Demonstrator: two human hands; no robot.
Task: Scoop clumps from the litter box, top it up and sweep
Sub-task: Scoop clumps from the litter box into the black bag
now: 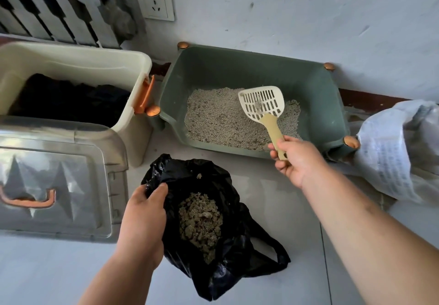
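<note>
The right hand (297, 158) grips the scoop (262, 105) handle, its long axis running toward 11 o'clock over the box (327, 105) litter, while the nearer left hand (142, 217) pinches the bag (237, 252) rim (clumps inside) at 7 o'clock from the scoop.

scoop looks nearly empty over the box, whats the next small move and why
Probably dip the scoop back into the litter in the green box and sift for another clump. The right hand holds it above the litter with only a few bits on the slots, while the left hand keeps the black bag open, clumps already inside.
</note>
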